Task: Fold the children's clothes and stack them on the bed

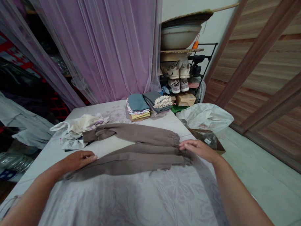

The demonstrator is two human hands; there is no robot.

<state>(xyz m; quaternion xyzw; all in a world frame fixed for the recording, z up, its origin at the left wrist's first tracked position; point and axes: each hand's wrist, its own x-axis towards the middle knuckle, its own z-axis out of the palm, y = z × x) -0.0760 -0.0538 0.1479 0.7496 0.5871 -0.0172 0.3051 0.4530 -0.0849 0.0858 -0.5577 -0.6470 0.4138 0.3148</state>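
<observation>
On the floral bedsheet [129,202], your left hand [78,160] and right hand [198,149] lie released on brown trousers [132,161], grasping nothing.

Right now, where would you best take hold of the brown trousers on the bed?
Best to pinch the gathered cuff of the brown trousers, coming from the right. It sits at the leg's right end, just beyond the right hand, and its bunched elastic looks easier to grasp than the flat leg lying on the bed.
</observation>
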